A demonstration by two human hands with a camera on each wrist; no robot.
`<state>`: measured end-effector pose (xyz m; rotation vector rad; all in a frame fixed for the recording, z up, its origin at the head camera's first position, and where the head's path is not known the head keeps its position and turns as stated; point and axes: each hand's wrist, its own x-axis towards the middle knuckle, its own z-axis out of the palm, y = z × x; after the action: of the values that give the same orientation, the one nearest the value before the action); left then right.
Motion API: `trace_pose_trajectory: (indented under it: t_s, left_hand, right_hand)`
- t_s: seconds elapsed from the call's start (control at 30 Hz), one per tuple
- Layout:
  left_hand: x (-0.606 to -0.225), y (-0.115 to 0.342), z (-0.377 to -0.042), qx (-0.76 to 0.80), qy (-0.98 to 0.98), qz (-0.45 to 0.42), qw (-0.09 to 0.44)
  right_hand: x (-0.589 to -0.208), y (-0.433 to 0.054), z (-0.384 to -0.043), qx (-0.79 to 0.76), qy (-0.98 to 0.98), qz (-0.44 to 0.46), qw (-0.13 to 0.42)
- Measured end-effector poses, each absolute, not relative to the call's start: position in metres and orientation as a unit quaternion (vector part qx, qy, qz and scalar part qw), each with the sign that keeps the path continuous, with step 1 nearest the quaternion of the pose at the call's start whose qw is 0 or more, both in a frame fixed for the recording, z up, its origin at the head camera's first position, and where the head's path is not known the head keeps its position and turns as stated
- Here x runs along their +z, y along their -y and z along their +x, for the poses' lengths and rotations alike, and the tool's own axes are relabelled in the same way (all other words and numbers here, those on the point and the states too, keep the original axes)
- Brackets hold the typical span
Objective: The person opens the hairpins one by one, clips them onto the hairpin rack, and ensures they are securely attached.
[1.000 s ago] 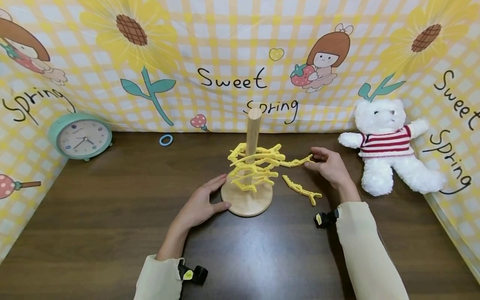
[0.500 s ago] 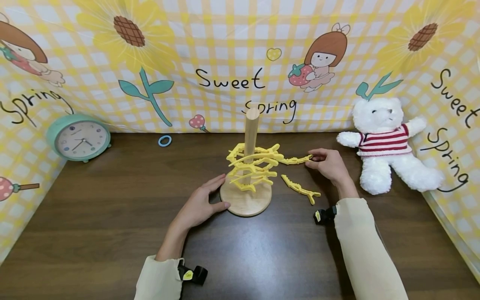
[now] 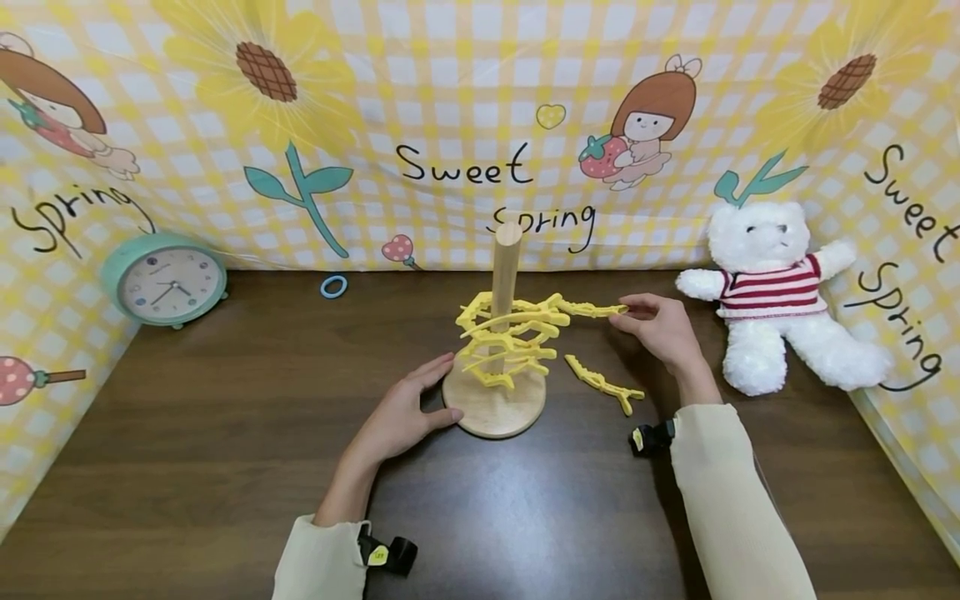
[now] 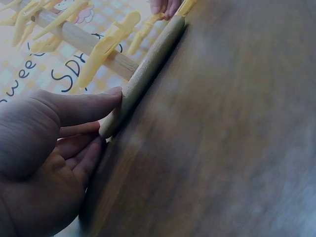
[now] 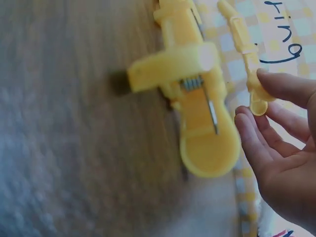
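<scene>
A wooden stand with a round base (image 3: 495, 414) and an upright dowel (image 3: 507, 258) stands mid-table. Several yellow plastic clips (image 3: 510, 337) surround the dowel in layers. My left hand (image 3: 401, 414) holds the base's left edge; in the left wrist view, the thumb presses the top of the rim (image 4: 148, 69) while the fingers curl at its side. My right hand (image 3: 663, 337) pinches the end of another yellow clip (image 3: 596, 311), whose far end reaches the upper layer. Whether they touch is unclear. A loose clip (image 3: 603, 383), with a metal spring visible in the right wrist view, lies right of the base.
A white teddy bear (image 3: 772, 287) in a striped top sits at the right, close to my right hand. At the back left are a mint alarm clock (image 3: 167, 279) and a small blue ring (image 3: 333, 287). Patterned cloth walls enclose the brown table (image 3: 225, 433).
The clip in my right hand has risen slightly, its far end now level with the upper layer at the stand. My left hand stays on the base, and the loose clip has not moved.
</scene>
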<state>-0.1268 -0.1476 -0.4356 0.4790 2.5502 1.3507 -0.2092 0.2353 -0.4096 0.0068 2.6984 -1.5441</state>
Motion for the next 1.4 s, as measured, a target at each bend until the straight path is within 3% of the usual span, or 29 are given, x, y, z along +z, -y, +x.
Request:
trace_pose_trajectory:
  t_s: [0.3,0.57,0.93,1.4]
  left_hand:
    - [-0.438,0.145,-0.126,0.458,-0.868,0.160,0.109]
    - [-0.438,0.145,-0.125,0.458,-0.868,0.160,0.107]
    - [-0.436,0.147,-0.126,0.457,-0.869,0.160,0.102]
    - [-0.436,0.148,-0.127,0.452,-0.871,0.166,0.100]
  right_hand:
    - [-0.404,-0.230,-0.202,-0.504,-0.863,-0.021,-0.025]
    - [-0.392,-0.223,-0.196,-0.514,-0.848,-0.092,-0.093]
    - [-0.369,-0.207,-0.187,-0.566,-0.777,-0.145,-0.235]
    - [-0.345,-0.196,-0.176,-0.585,-0.719,-0.193,-0.323]
